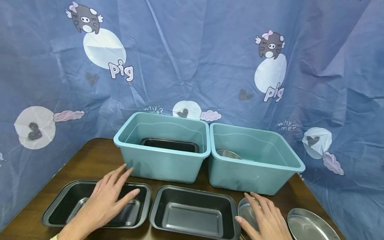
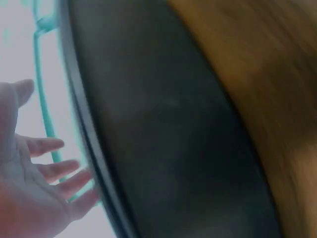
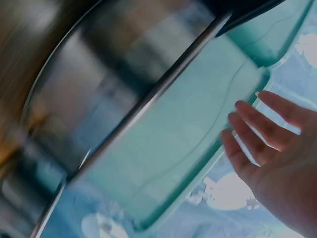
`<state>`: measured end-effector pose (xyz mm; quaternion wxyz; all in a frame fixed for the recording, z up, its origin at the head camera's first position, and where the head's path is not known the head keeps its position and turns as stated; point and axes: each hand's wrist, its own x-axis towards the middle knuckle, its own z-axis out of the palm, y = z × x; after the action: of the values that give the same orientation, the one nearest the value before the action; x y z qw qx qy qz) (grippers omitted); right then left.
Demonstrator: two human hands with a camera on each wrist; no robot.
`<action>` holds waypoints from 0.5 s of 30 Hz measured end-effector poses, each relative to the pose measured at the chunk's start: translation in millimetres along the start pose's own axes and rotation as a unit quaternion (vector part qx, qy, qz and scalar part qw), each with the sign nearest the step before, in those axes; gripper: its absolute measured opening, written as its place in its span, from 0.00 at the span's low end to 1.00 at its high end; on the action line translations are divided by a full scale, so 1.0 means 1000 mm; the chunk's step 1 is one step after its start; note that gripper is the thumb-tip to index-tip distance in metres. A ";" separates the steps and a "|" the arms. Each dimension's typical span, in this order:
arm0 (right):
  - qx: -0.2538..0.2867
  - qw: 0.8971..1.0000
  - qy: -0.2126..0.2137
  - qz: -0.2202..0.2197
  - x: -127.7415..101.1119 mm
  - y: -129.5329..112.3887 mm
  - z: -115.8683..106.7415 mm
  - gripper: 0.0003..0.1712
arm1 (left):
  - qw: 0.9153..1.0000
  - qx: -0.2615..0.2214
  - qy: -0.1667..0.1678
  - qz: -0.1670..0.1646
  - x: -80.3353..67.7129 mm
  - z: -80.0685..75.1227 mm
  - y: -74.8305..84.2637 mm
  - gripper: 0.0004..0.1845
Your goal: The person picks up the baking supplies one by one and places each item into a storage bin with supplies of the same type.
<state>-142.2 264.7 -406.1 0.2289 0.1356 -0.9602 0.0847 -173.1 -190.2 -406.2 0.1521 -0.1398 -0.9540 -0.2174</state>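
My left hand (image 1: 103, 200) hovers over a dark loaf pan (image 1: 136, 206) at the front left, fingers spread and holding nothing. Beside it sits a second dark loaf pan (image 1: 192, 218) in the middle. At the right, my right hand (image 1: 267, 220) is over a round metal pan (image 1: 246, 213), which it partly hides. Its fingers are extended and grip nothing. In the left wrist view the pan's dark side (image 2: 163, 119) fills the middle, with the left hand (image 2: 39, 183) beyond its rim. The right wrist view shows the shiny round pan (image 3: 99, 89) near the right hand (image 3: 277, 144).
Two teal bins stand side by side at the back. The left bin (image 1: 162, 165) has a dark loaf pan (image 1: 169, 145) inside; the right bin (image 1: 246, 176) contains a round metal pan (image 1: 228, 154). Another round metal pan (image 1: 312, 225) lies at the far right of the wooden table (image 1: 99, 156).
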 end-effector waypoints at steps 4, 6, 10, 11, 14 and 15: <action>0.076 0.995 0.066 0.020 0.003 -0.026 0.000 0.26 | 0.987 -0.147 -0.015 -0.057 0.008 -0.010 -0.005 0.37; 0.144 0.987 0.060 0.048 0.006 -0.040 0.001 0.21 | 0.973 -0.214 -0.028 -0.086 0.012 -0.016 -0.008 0.37; 0.345 0.933 -0.005 0.099 0.012 -0.063 0.003 0.14 | 0.923 -0.359 -0.023 -0.139 0.022 -0.026 -0.017 0.36; 0.394 0.912 -0.025 0.112 0.013 -0.068 0.004 0.14 | 0.907 -0.394 -0.017 -0.149 0.024 -0.029 -0.020 0.36; 0.507 0.847 -0.085 0.131 0.016 -0.079 0.008 0.16 | 0.867 -0.471 0.010 -0.164 0.032 -0.037 -0.030 0.37; 0.535 0.828 -0.105 0.131 0.017 -0.083 0.010 0.17 | 0.860 -0.482 0.018 -0.163 0.035 -0.039 -0.034 0.37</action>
<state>-136.2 179.8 -398.2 0.0057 0.1181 -0.7917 0.5993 -207.1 -230.6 -373.3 0.0453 -0.0339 -0.7360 -0.6746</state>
